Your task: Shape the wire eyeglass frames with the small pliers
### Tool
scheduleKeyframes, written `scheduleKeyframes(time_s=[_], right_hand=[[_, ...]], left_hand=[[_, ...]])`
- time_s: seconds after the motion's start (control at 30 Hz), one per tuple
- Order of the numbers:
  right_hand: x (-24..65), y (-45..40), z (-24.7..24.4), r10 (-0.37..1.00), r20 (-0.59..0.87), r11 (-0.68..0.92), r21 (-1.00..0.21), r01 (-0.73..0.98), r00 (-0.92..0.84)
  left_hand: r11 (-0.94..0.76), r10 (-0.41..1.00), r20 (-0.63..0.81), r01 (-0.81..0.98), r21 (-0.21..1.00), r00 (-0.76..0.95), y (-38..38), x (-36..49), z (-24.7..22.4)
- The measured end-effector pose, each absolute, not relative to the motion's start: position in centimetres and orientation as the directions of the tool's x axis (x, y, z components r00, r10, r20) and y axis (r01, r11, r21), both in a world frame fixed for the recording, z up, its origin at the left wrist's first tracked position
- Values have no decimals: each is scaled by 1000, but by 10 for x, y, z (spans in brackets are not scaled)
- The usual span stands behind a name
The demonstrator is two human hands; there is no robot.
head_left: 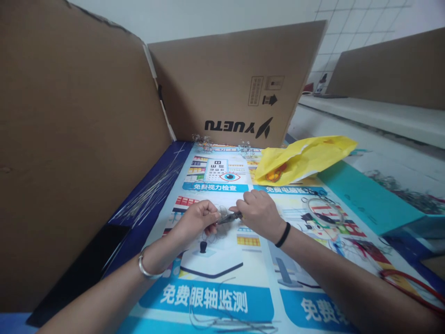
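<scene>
My right hand (260,212) is closed around a pair of pliers (229,217) with dark jaws pointing left. Pinched between the thumb and fingers of my left hand (200,218) is thin bent wire (222,211), right at the tips of the pliers. Whether the jaws grip the wire I cannot tell; the handles are mostly hidden in my palm. Loose wire pieces (243,323) lie on the printed poster sheet (212,260) close to me. A wire coil (325,211) rests on the poster beyond my right forearm.
Straight wires (149,195) lie along the left side beside a tall cardboard panel (69,139). Another cardboard panel (222,88) stands at the back. To the right are a yellow bag (306,157), a teal box (375,197), tangled wire (396,190) and a red ring (410,276).
</scene>
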State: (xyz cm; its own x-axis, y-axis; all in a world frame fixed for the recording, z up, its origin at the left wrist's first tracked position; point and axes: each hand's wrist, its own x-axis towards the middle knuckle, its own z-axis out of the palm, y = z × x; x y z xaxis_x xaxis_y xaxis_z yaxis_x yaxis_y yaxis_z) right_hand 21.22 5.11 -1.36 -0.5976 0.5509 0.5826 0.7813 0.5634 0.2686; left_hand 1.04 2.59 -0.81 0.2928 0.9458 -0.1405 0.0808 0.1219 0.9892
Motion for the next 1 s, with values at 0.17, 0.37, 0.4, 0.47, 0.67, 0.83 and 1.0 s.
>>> scheduleKeyframes(time_s=[0.17, 0.37, 0.4, 0.47, 0.67, 0.83, 1.0], right_hand=[[212, 50, -13, 550, 596, 531, 291, 796, -585], [212, 50, -12, 563, 588, 519, 295, 802, -581], [212, 49, -11, 562, 584, 523, 297, 799, -585], [212, 49, -10, 561, 579, 531, 296, 794, -592], [212, 51, -12, 587, 548, 561, 256, 787, -596], [212, 51, -9, 645, 471, 567, 233, 790, -602], [209, 47, 0, 753, 302, 556, 184, 811, -585]], left_hand=[[103, 946, -117, 61, 993, 301, 27, 9, -9], [118, 952, -133, 72, 990, 275, 27, 11, -7], [117, 952, -134, 81, 990, 274, 27, 11, -7], [115, 953, -137, 94, 989, 272, 26, 11, -6], [104, 953, -125, 88, 991, 276, 25, 11, -6], [52, 963, -79, 111, 992, 259, 27, 12, -9], [-93, 964, 44, 180, 979, 261, 28, 10, -14]])
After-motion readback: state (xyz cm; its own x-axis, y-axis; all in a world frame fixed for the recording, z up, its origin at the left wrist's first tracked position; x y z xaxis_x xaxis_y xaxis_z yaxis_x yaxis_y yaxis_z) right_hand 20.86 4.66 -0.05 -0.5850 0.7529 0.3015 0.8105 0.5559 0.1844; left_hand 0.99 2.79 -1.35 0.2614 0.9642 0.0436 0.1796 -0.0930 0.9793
